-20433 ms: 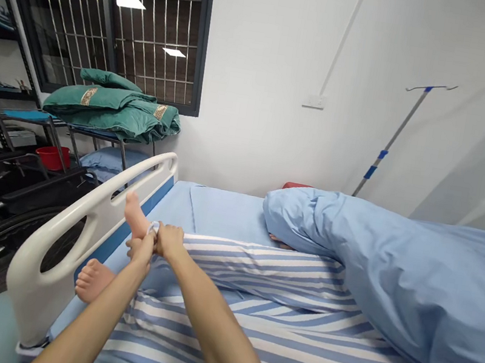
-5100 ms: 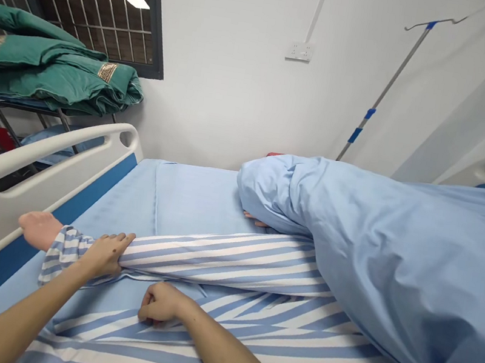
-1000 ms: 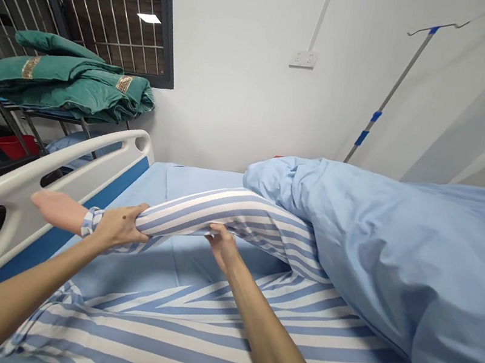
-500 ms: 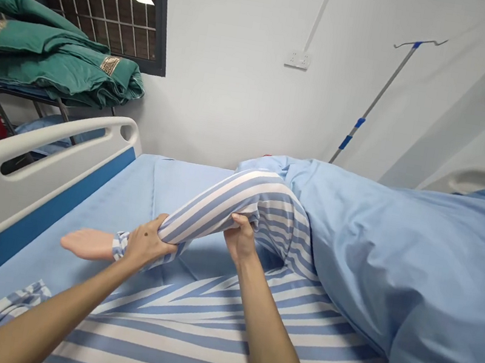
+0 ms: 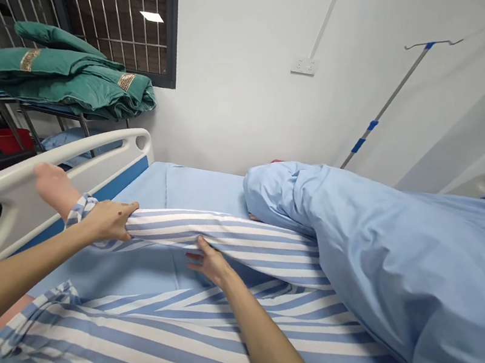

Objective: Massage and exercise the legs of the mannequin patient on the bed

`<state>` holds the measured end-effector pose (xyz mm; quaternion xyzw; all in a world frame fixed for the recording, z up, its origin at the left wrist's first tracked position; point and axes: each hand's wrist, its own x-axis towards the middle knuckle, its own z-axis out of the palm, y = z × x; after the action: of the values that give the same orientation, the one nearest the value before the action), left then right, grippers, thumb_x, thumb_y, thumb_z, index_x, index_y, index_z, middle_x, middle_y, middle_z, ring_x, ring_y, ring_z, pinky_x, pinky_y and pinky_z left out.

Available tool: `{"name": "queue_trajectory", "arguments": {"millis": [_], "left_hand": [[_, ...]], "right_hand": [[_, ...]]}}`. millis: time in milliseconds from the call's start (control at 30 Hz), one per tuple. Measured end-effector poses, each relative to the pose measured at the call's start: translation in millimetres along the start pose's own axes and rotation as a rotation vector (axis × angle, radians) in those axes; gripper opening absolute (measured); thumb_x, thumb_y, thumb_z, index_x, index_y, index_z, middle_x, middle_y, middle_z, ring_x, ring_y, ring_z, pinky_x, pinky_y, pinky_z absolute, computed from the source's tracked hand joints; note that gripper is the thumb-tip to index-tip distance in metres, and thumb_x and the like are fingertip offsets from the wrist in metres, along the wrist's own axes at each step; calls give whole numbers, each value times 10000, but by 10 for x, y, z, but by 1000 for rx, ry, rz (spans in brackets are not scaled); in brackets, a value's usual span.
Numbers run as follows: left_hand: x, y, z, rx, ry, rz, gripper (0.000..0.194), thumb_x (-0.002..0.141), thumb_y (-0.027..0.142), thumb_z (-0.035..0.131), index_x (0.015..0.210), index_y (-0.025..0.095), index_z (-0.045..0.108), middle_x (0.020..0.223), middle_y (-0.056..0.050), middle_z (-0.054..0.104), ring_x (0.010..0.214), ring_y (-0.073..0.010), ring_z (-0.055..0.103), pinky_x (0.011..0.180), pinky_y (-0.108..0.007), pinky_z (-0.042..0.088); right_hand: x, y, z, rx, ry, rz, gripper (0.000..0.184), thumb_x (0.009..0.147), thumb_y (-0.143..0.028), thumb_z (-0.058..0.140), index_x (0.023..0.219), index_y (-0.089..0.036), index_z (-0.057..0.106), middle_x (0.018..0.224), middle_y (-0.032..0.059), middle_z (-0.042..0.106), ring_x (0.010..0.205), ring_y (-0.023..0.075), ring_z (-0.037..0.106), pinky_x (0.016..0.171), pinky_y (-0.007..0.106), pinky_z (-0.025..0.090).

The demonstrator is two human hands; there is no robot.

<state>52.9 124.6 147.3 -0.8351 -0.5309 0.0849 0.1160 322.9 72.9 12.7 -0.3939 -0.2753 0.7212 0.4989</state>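
Observation:
A leg in blue-and-white striped trousers stretches out nearly straight above the bed, its bare foot raised by the bed's end board. My left hand is wrapped round the lower leg just above the gathered cuff. Below the knee area, my right hand has its fingers spread, with the thumb touching the trouser fabric. The other striped leg lies flat on the bed, nearer to me. A light blue quilt hides the upper body.
A white end board with a blue panel closes the bed's left side. Light blue sheet covers the mattress. Behind stand a drip pole and folded green padded covers on a rack. A red basin is under the rack.
The bent knee has come down and the leg has straightened, its foot moving left and up. My left hand moved left with it; my right hand moved left and down, its fingers spreading.

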Motion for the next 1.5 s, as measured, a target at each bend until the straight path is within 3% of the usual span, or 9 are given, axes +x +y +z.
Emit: {"name": "queue_trajectory", "arguments": {"millis": [200, 533, 733, 933, 1067, 1233, 1400, 1500], "left_hand": [[183, -62, 164, 51, -18, 73, 499, 563, 414, 544, 1020, 236, 447, 956, -81, 649, 807, -303, 602, 638, -346, 402], [415, -133, 499, 42, -60, 75, 502, 579, 413, 545, 1031, 217, 448, 950, -81, 635, 818, -285, 594, 679, -351, 393], [507, -130, 629, 39, -90, 80, 527, 581, 384, 566, 1065, 215, 447, 976, -82, 629, 846, -282, 588, 693, -349, 398], [587, -126, 765, 27, -75, 74, 519, 598, 381, 562, 1075, 215, 444, 990, -83, 624, 859, -272, 583, 734, -357, 385], [531, 6, 1094, -27, -57, 51, 502, 617, 324, 542, 1094, 199, 447, 995, -95, 619, 888, -278, 572, 764, -372, 365], [485, 91, 1439, -120, 33, 7, 438, 664, 298, 510, 1089, 201, 463, 1002, -95, 603, 960, -262, 537, 811, -364, 339], [473, -54, 1426, -187, 23, 117, 703, 597, 288, 583, 1258, 196, 364, 1156, -101, 535, 1062, -254, 471, 857, -333, 342], [417, -200, 1378, -107, 47, 115, 845, 566, 359, 627, 1327, 196, 296, 1242, -124, 472, 1136, -288, 401, 893, -357, 316]], "right_hand": [[40, 169, 12, -2, -72, 154, 530, 670, -576, 628, 1058, -228, 534, 1054, 74, 578, 855, 193, 594, 732, 349, 465], [120, 244, 12, -43, -109, 214, 466, 727, -546, 579, 980, -155, 569, 1127, 102, 553, 872, 175, 596, 672, 273, 484], [52, 273, 134, -419, -121, 273, 474, 651, -360, 687, 1036, -141, 518, 924, 82, 621, 745, 155, 604, 555, 234, 452], [78, 402, 149, -806, -162, 144, 373, 677, -271, 620, 1013, -121, 556, 717, 13, 588, 606, 93, 521, 526, 201, 390], [92, 458, 101, -1007, -181, 20, 358, 666, -278, 618, 997, -149, 580, 762, 8, 617, 651, 99, 531, 562, 199, 373], [44, 418, 124, -1204, -222, 11, 359, 661, -265, 589, 1010, -182, 590, 816, 2, 650, 709, 122, 558, 592, 208, 373], [41, 412, 133, -1258, -246, 17, 350, 665, -253, 564, 1005, -173, 589, 825, 7, 649, 701, 121, 553, 594, 211, 368], [40, 421, 133, -1277, -259, 9, 350, 667, -243, 558, 1009, -171, 585, 826, 11, 643, 704, 121, 546, 594, 211, 367]]}}
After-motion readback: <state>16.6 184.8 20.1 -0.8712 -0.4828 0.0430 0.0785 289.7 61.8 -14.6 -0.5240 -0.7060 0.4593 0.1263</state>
